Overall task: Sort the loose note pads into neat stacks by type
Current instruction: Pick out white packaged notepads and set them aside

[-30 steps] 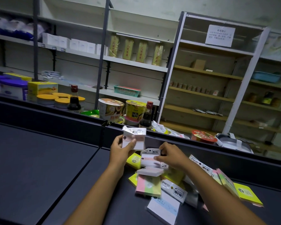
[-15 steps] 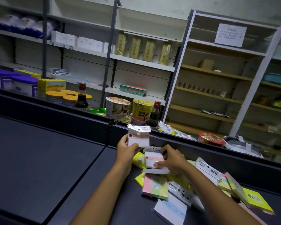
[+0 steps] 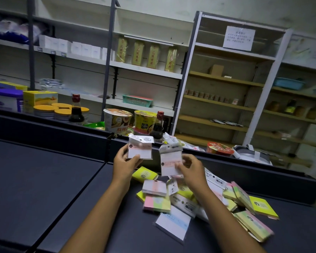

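My left hand (image 3: 125, 162) grips a white-and-pink packaged note pad (image 3: 140, 148), held upright above the dark counter (image 3: 44, 179). My right hand (image 3: 191, 168) pinches a second white-and-pink pad (image 3: 170, 161) just to the right of the first, lifted above the pile. Below them lies a loose heap of pads: a similar white-pink pad (image 3: 154, 187), a pink-green-yellow pad (image 3: 157, 203), a white-blue pad (image 3: 173, 222), yellow-green pads (image 3: 145, 173) and several more at the right (image 3: 254, 223).
A raised dark ledge (image 3: 62, 128) borders the counter's far side. Behind it stand noodle cups (image 3: 117, 120), soy sauce bottles (image 3: 76, 110), tins and boxes. Shelving units line the back wall. The left counter surface is bare.
My right hand has lifted a white-pink pad out of the pile and raised it beside the one in my left hand. The left hand stays about where it was.
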